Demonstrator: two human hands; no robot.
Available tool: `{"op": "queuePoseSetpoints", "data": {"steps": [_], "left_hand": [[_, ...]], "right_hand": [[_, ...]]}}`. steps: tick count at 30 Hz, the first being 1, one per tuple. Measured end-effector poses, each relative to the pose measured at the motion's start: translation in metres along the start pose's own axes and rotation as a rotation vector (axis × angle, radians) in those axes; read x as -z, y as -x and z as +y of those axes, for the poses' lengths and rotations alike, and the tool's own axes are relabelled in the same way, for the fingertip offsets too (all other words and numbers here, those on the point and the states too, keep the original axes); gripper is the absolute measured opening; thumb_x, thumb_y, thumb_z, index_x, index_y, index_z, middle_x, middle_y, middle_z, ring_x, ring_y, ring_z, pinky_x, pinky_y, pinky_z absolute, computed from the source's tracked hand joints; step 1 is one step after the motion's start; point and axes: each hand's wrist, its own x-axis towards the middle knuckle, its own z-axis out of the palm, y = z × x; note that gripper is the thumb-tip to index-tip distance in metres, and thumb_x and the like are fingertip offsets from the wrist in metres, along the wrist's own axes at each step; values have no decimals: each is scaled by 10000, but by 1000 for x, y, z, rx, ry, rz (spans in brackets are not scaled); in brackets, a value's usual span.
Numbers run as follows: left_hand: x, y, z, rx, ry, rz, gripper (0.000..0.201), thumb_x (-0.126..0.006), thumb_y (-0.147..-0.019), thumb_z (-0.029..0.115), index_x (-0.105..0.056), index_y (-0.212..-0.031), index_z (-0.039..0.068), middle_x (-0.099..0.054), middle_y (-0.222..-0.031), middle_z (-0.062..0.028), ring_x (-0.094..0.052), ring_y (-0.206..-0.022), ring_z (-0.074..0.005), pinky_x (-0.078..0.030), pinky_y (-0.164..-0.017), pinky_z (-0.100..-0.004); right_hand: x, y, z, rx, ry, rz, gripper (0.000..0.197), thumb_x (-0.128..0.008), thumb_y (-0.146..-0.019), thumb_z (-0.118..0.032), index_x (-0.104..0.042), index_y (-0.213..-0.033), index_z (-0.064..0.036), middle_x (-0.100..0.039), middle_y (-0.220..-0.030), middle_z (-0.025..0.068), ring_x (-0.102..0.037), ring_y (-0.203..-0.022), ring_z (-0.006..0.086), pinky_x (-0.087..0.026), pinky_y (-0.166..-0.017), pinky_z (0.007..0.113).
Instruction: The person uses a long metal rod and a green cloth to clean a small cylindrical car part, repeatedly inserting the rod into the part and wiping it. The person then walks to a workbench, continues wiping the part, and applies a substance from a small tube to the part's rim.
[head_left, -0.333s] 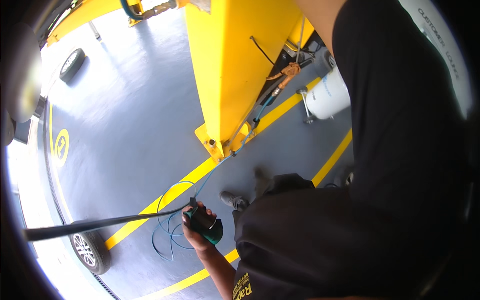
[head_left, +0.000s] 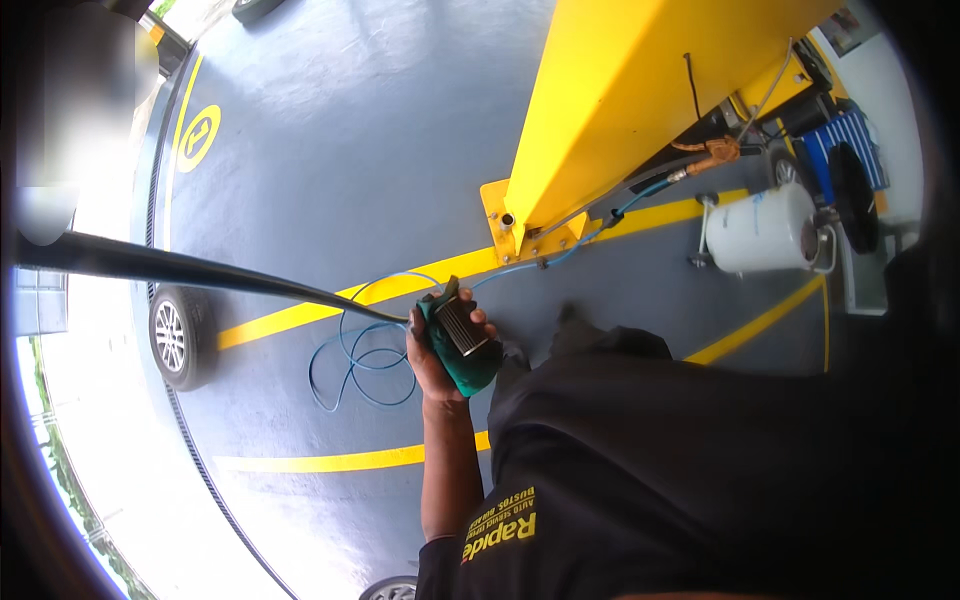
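Note:
My left hand (head_left: 432, 370) is raised over the floor, fingers wrapped round a green cloth (head_left: 474, 374) and a dark ribbed cylinder (head_left: 462, 327). The cylinder lies against the cloth, its ribs running lengthwise and a pale edge at one end. A long black bar or hose (head_left: 215, 269) runs from the left rim to the fingers; whether the hand grips it I cannot tell. Beyond the hand, a thin blue hose (head_left: 352, 375) lies in loose coils on the grey floor. My right hand is outside the picture.
A yellow post (head_left: 590, 130) stands on a bolted base plate (head_left: 492, 212) ahead. To the right are a white cylindrical tank (head_left: 760, 232) on wheels and a blue striped thing (head_left: 842, 150). A wheel (head_left: 180, 335) lies at left. Yellow lines (head_left: 350, 463) mark the floor.
The view has swung, so the post and tank sit further right. My left hand still holds the cloth and cylinder, now higher in the picture. My right upper arm has left the view.

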Motion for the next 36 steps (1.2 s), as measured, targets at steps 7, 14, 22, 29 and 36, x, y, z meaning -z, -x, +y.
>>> {"op": "queuePoseSetpoints", "data": {"steps": [7, 14, 22, 29, 36], "left_hand": [[-20, -13, -3, -12, 45, -195, 527, -591, -1035, 474, -562, -1426, 121, -572, -1403, -229, -652, -1221, -403, -593, -972, -540], [-34, -13, -5, -9, 1, -146, 579, -625, -1010, 490, -547, -1448, 119, -552, -1452, -238, -640, -1239, -408, -569, -1012, -562], [-29, -13, -3, 11, 41, -159, 581, -639, -1001, 487, -550, -1444, 123, -554, -1451, -235, -641, -1241, -399, -564, -1016, -555], [-27, -8, 0, 6, 0, -161, 592, -598, -1016, 514, -542, -1456, 121, -557, -1440, -241, -639, -1235, -398, -571, -1008, -548], [-24, -6, -2, 3, -72, -85, 588, -564, -1039, 508, -498, -1465, 108, -544, -1414, -244, -639, -1189, -369, -604, -953, -539]], "right_hand": [[-4, -32, -14, 94, 58, -49, 236, -633, -932, -285, -722, -932, -67, -713, -849, 170, -691, -782, 303, -538, -719, 430], [-2, -46, -17, 119, 86, -72, 240, -634, -942, -290, -714, -943, -64, -708, -840, 160, -686, -763, 286, -533, -703, 415], [1, -58, -26, 153, 119, -85, 245, -635, -955, -296, -705, -955, -60, -702, -829, 148, -680, -742, 267, -527, -684, 398], [4, -61, -31, 167, 143, -107, 250, -637, -965, -301, -697, -965, -57, -697, -819, 138, -674, -723, 250, -522, -668, 383], [22, -74, -34, 186, 213, -80, 256, -638, -976, -306, -689, -976, -55, -692, -810, 128, -669, -704, 233, -517, -652, 368]]}}
